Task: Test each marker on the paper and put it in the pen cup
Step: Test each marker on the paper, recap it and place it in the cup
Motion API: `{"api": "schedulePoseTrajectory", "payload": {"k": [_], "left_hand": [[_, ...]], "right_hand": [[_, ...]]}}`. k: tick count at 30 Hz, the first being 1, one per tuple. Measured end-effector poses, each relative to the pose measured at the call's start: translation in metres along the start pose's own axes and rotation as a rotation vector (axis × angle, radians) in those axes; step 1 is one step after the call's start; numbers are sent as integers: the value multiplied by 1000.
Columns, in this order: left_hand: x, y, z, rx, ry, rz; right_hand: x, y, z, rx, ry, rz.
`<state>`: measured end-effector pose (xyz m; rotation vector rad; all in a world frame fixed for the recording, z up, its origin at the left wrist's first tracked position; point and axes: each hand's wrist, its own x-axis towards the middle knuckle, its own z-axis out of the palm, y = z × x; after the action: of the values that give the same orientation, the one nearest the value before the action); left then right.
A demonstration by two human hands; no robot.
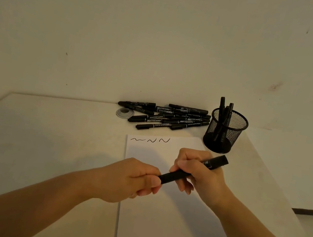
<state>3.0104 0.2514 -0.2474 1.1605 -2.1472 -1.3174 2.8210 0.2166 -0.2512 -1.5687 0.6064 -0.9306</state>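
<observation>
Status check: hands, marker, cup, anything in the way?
Left hand and right hand both grip one marker over the paper. Pen cup holds markers. Nothing blocking.

Marker pile (pixel 164 115) behind paper (pixel 166 213), left of pen cup (pixel 225 129).

Plain desk corner, bare wall (pixel 124 30); mesh pen cup (pixel 226 130), markers (pixel 168 116)

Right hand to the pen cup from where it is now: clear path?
Probably yes. The right hand hovers over the paper just in front of the pen cup, nothing between them; it grips a marker that the left hand also pinches.
</observation>
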Motion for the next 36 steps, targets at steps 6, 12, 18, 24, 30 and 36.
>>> {"api": "schedulePoseTrajectory", "payload": {"k": [6, 12, 18, 24, 30, 36], "left_hand": [[-30, -38, -30, -156, 182, -168], [10, -39, -16, 117, 347, -58], [45, -42, 4, 351, 414, -38], [43, -61, 9, 590, 434, 53], [43, -61, 9, 573, 432, 54], [44, -62, 8, 541, 420, 58]], "right_hand": [[0, -5, -67, 42, 517, -67], [20, 39, -50, -30, 746, 158], [24, 49, -46, 163, 847, 264], [31, 49, -37, -137, 667, 299], [76, 48, -33, -297, 503, 259], [78, 70, -38, -453, 617, 197]]}}
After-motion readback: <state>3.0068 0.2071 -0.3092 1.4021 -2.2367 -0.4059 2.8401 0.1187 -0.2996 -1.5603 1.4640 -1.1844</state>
